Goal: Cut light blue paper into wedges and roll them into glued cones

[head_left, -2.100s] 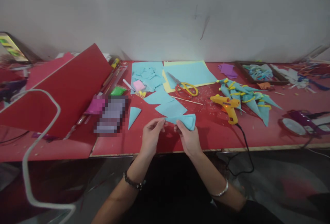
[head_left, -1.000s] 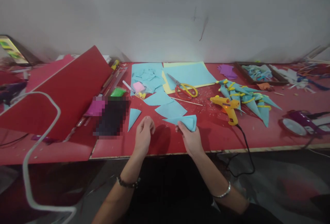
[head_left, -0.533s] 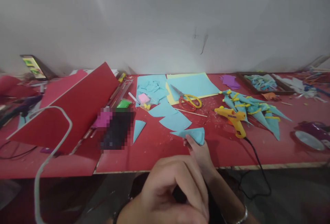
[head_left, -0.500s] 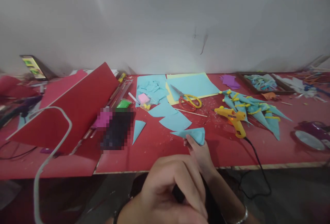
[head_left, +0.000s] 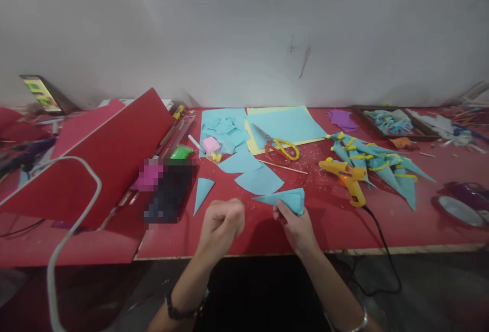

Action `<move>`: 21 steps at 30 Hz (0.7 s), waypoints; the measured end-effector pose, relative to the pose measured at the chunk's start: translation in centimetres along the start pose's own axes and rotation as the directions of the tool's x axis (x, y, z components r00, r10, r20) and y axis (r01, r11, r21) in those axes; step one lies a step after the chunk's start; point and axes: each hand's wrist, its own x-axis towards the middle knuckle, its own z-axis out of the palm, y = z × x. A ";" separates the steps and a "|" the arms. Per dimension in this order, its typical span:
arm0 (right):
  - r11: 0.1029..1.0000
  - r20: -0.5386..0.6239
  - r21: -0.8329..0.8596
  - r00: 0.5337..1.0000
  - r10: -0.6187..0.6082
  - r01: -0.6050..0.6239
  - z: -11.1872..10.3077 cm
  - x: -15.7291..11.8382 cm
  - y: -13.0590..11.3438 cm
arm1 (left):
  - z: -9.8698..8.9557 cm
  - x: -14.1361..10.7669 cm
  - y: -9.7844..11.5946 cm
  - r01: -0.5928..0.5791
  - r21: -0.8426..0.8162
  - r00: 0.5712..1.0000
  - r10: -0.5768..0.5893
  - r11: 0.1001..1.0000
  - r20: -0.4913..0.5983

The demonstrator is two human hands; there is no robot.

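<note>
My right hand [head_left: 300, 230] grips a light blue paper cone [head_left: 288, 200], thumb on its near side. The cone lies sideways, its point to the left and its wide end at the right. My left hand [head_left: 224, 224] is a loose fist over the table's front part, apart from the paper; nothing shows in it. Beyond the hands lie blue fan-shaped paper pieces [head_left: 260, 178]. A narrow blue paper wedge [head_left: 203, 193] rests left of my left hand. Scissors with yellow and red handles [head_left: 280, 147] lie on blue paper sheets [head_left: 296, 124].
A yellow glue gun [head_left: 349, 176], its cord over the front edge, lies right of my right hand. Behind it are piled blue cones with yellow trim [head_left: 376, 159]. Red board [head_left: 110, 169], a white cable [head_left: 82, 215] and a phone [head_left: 42, 92] are at left.
My left hand has dropped from close before the camera to just above the table, still curled. My right hand keeps the paper cone in nearly the same place. The view has tilted slightly down.
</note>
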 end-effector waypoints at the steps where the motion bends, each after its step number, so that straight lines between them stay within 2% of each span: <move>1: 1.000 -0.004 -0.006 1.000 0.000 0.000 0.0 0.0 0.0 | -0.2 0.3 -0.6 0.064 0.045 0.996 -0.061 0.997 -0.064; 4: 1.000 0.021 -0.018 1.000 -0.012 0.012 -0.1 0.1 0.1 | -0.4 1.0 -1.8 0.226 0.174 0.956 -0.184 0.958 -0.228; 6: 0.999 0.042 -0.032 0.999 -0.006 0.007 -0.1 0.2 0.3 | -0.5 1.4 -2.4 0.278 0.211 0.949 -0.233 0.937 -0.214; 9: 0.998 0.056 -0.070 0.998 0.003 0.001 -0.1 0.2 0.4 | -0.4 1.5 -2.9 0.324 0.246 0.946 -0.313 0.913 -0.084; 11: 0.996 0.070 -0.089 0.998 0.001 0.006 0.0 0.2 0.5 | -0.2 1.4 -3.2 0.343 0.299 0.939 -0.338 0.891 -0.068; 15: 0.996 0.072 -0.086 0.997 0.005 0.001 0.1 0.1 0.4 | -0.1 1.1 -3.5 0.354 0.353 0.935 -0.319 0.866 -0.155; 21: 0.998 0.023 -0.048 0.999 0.046 -0.044 0.0 0.1 0.4 | -0.6 1.0 -4.2 0.402 0.285 0.909 -0.343 0.870 -0.236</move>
